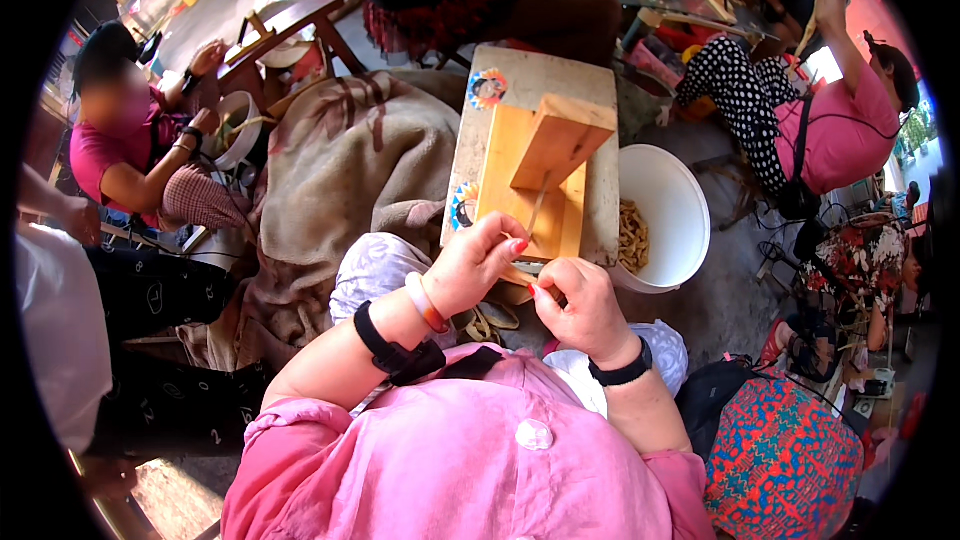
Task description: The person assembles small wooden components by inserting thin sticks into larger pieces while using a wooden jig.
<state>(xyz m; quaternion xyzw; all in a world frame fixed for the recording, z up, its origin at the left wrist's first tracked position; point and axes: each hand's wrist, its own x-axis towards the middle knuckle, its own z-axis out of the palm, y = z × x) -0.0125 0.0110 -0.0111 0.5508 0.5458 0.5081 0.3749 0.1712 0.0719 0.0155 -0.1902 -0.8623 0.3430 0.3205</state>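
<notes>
My left hand (478,265) is closed in a pinch, its thumb and finger at the near edge of a wooden stand (500,175). Close on its right, my right hand (585,308) is also closed, thumb against curled fingers. A short tan strip (518,278) runs between the two hands, both gripping it; its ends are hidden by the fingers. The stand has a flat base and a thick upright wooden block (565,135). From that block a thin pale strip or rod (539,202) comes down toward my left fingertips; I cannot tell whether they touch it.
Under the stand is a worn board (600,80) with round stickers. Right of it stands a white bucket (680,220) holding tan curled pieces (632,238). A brown blanket (350,160) lies left. People in pink (130,140) sit at left and right (840,135). A patterned bag (785,450) is at lower right.
</notes>
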